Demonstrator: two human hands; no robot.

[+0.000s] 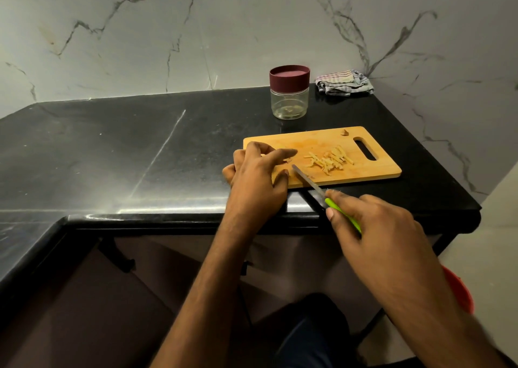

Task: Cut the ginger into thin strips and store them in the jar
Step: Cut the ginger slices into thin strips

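The right hand (372, 227) has its grip wrapped around the smooth lime-green plastic handle of a slim steel-bladed knife (309, 181), whose narrow tip rests on the pale rectangular wooden cutting board (375, 168). The left hand (258, 177) lies on the board's left end, fingers spread and relaxed; a small ginger piece (288, 159) lies under its fingertips. A loose heap of thin, fibrous ginger strips (330, 159) sits mid-board, near the oblong handle slot. Behind the board stands a clear round plastic jar (289, 104) with a maroon screw lid on, and a crumpled striped cloth (344, 82), on the glossy black stone bench (140, 149).
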